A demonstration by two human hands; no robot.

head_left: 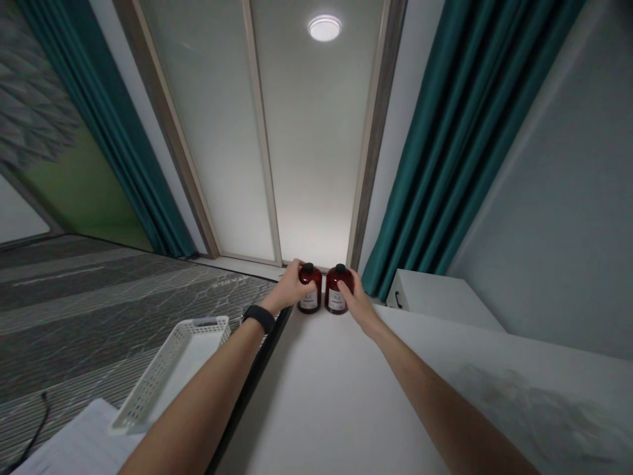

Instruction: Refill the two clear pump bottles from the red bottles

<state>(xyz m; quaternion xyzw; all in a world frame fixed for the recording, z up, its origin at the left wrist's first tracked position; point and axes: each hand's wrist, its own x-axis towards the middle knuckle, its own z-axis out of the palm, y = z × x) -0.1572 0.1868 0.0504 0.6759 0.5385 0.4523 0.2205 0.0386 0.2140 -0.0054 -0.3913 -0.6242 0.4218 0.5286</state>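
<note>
From the head view, I have both arms stretched straight out to the far edge of the white counter [326, 396]. My left hand [289, 288] is wrapped round the left bottle [310, 290], fingers curled over its shoulder and side, so that grip is closed on it. My right hand [357, 300] lies against the right bottle [337, 291], with the fingers on its far side; I judge it is grasping too, though the fingertips are hidden.

The two dark red bottles stand upright, just beside each other, near the counter's far left corner by the window frame [363, 165].

I judge this as the moment of holding the pair. Any next move calls for a firm, level grip, since they stand close to the edge.

A white basket [173, 369] sits lower, to my left.
</note>
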